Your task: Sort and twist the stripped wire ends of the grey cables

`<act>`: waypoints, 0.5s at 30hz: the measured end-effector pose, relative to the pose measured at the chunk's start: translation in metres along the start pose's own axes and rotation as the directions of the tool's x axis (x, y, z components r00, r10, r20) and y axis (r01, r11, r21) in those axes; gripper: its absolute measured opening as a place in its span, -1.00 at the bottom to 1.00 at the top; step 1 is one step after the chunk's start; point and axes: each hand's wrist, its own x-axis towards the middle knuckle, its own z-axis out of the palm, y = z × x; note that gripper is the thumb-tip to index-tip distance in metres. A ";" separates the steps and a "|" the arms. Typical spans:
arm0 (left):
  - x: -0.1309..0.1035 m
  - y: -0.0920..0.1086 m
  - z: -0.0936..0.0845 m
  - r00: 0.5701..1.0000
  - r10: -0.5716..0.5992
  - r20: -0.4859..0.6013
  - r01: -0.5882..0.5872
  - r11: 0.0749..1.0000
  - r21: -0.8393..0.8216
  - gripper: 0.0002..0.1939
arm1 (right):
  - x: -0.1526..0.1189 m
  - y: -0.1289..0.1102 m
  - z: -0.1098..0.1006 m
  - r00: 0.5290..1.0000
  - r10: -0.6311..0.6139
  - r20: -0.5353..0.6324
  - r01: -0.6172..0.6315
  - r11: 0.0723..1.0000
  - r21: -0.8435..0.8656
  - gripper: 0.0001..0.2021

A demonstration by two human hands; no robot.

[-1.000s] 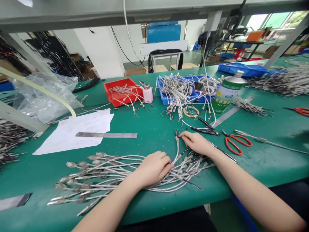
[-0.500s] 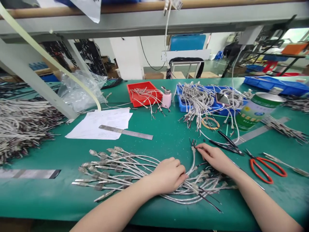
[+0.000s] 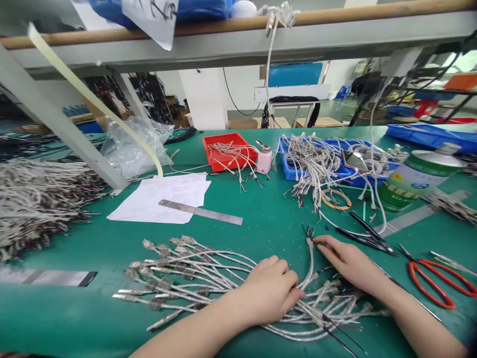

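Observation:
A bundle of grey braided USB cables (image 3: 208, 256) lies across the green mat, USB plugs to the left and stripped wire ends to the right. My left hand (image 3: 274, 288) rests on the middle of the bundle, fingers curled round one cable that bends upward; what lies under the palm is hidden. The upright end of that cable (image 3: 310, 251) shows short dark wires fanning out of a clear sleeve. At this end my right hand (image 3: 345, 258) has its fingertips closed against the sleeve. Black-handled nippers (image 3: 368, 236) and red-handled scissors (image 3: 439, 278) lie to the right.
A steel ruler (image 3: 201, 212) lies partly on papers (image 3: 149, 201). Behind stand a red tray (image 3: 212, 164), a pink bottle (image 3: 264, 161), a blue tray of cables (image 3: 290, 174) and a green can (image 3: 413, 184). More cables (image 3: 37, 199) pile at left. A shelf beam (image 3: 223, 47) crosses above.
The view has shifted slightly, so everything sits a little lower and further right. Both hands keep nearly the same place on the cables.

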 end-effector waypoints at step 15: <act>-0.012 -0.001 -0.016 0.983 0.156 0.095 -0.153 0.988 -0.038 -0.27 | 0.046 -0.022 -0.036 0.999 -0.038 0.002 0.035 0.898 -0.440 -0.54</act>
